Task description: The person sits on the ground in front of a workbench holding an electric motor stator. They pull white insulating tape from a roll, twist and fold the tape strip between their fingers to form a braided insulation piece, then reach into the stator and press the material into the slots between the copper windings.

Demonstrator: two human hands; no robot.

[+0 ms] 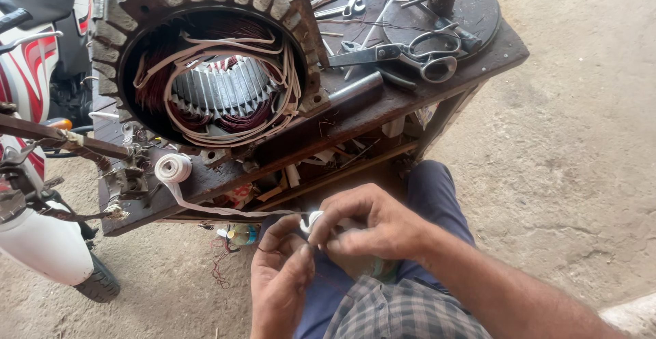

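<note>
My left hand (279, 277) and my right hand (365, 224) meet above my lap, both pinching the end of a white cloth tape (225, 209). The tape runs up to a small white roll (173, 168) lying on the edge of a dark workbench (383, 103). A thin reddish wire seems to lie between my fingers too. On the bench stands a large motor stator (219, 72) with copper windings and white insulation strips in its bore.
Scissors (410, 53) and several hand tools (355, 4) lie on the bench's right part, near a round metal plate (478, 11). A red and white scooter (34, 175) stands at the left. Sandy ground lies to the right.
</note>
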